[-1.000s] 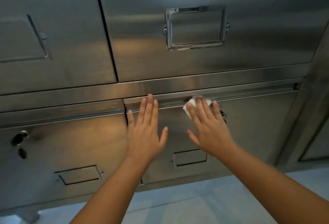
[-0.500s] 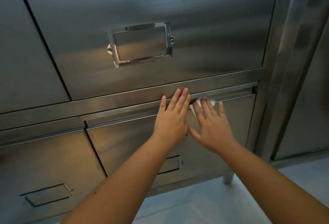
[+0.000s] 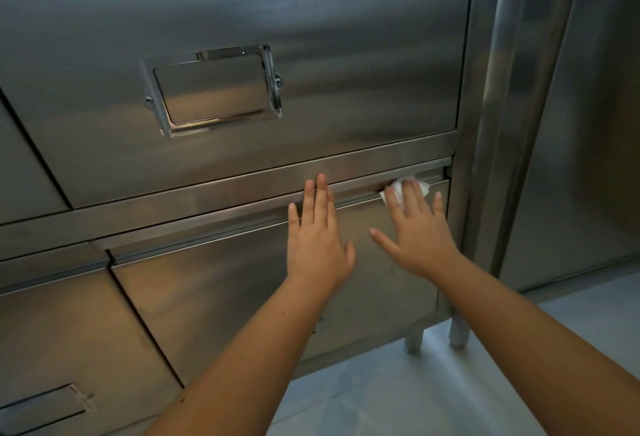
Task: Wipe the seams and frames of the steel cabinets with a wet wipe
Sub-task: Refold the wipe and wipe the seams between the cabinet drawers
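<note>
The steel cabinet (image 3: 346, 37) fills your view, and you work low on its front, where the lower door (image 3: 225, 297) meets the horizontal frame rail (image 3: 207, 193) above it. The seam (image 3: 242, 219) along the door's top edge is a narrow groove, the sort of place where grime collects, which is why both hands sit up at that edge and not on the door's middle.

Your left hand (image 3: 317, 241) lies flat on the door near the middle of its top edge, fingers straight and close together, thumb out, fingertips reaching onto the rail. It holds nothing and most likely braces you and steadies the door while the other hand pushes.

Your right hand (image 3: 417, 238) is flat too, fingers straight and slightly apart, thumb splayed to the left. It pins the wet wipe (image 3: 398, 193) under its fingertips rather than gripping it, so the pressure goes straight into the groove.

The wipe sits at the door's top right corner, close to the upright post (image 3: 464, 158). How far it tucks into the seam you cannot tell, since your fingers cover most of it
</note>
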`<act>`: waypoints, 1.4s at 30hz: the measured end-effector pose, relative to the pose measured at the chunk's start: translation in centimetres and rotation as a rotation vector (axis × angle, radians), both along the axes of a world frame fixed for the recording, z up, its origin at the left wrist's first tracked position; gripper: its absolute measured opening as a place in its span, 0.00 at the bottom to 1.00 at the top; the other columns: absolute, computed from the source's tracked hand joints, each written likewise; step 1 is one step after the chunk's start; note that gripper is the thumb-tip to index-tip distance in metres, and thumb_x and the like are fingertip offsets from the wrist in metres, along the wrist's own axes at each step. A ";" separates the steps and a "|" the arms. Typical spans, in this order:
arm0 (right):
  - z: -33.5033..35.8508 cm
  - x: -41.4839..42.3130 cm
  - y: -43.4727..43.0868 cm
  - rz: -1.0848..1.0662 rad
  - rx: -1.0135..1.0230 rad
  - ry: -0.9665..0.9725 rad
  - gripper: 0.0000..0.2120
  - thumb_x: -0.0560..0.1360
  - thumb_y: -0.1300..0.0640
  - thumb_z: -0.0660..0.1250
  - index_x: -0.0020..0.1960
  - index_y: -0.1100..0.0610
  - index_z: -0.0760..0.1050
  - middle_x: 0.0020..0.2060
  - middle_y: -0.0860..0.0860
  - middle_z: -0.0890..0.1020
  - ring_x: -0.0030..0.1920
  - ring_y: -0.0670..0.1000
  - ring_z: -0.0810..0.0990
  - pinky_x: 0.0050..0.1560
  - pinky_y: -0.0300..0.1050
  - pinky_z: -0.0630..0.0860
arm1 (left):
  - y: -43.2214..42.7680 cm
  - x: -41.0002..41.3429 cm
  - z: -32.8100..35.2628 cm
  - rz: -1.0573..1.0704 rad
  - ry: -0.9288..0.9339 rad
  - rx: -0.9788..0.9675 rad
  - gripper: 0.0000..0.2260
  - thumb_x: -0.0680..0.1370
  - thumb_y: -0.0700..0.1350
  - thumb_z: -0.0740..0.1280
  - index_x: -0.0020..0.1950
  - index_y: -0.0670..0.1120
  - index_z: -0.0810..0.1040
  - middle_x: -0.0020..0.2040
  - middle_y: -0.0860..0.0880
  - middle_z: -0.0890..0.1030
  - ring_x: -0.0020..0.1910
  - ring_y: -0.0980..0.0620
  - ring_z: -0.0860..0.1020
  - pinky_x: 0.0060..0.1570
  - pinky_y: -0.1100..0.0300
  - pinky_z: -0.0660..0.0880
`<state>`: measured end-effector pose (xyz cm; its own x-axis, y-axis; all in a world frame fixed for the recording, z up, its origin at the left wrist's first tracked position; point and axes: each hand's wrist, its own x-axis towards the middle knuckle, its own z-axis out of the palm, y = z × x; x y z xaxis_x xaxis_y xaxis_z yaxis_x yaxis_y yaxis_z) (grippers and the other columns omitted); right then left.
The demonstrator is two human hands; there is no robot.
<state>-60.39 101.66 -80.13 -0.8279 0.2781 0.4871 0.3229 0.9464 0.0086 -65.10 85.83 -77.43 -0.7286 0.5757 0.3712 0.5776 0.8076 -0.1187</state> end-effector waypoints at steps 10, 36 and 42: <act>-0.1 0.5 0.5 0.078 0.031 -0.070 0.35 0.67 0.49 0.55 0.74 0.56 0.61 0.72 0.58 0.64 0.71 0.57 0.65 0.63 0.70 0.60 | 0.0 0.0 -0.2 0.024 0.018 -0.050 0.43 0.76 0.56 0.58 0.69 0.38 0.27 0.66 0.44 0.22 0.65 0.47 0.24 0.71 0.48 0.37; 1.2 1.9 4.4 -0.091 -0.172 -0.050 0.36 0.77 0.50 0.58 0.77 0.55 0.41 0.76 0.56 0.42 0.76 0.54 0.42 0.73 0.56 0.42 | -0.1 -0.2 -0.3 0.019 0.031 -0.105 0.46 0.75 0.55 0.61 0.71 0.38 0.28 0.67 0.43 0.22 0.65 0.46 0.23 0.70 0.46 0.36; -1.2 -0.7 -3.6 0.252 -0.119 0.020 0.41 0.70 0.52 0.62 0.77 0.56 0.45 0.75 0.58 0.41 0.75 0.57 0.40 0.71 0.59 0.40 | -0.3 -0.4 -0.3 -0.017 0.031 -0.101 0.45 0.75 0.58 0.59 0.68 0.40 0.25 0.67 0.43 0.22 0.65 0.47 0.23 0.70 0.46 0.37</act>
<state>-61.10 98.04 -81.31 -0.8686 0.1212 0.4804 0.0766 0.9908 -0.1114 -65.53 85.56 -77.74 -0.7077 0.6232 0.3327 0.5856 0.7810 -0.2171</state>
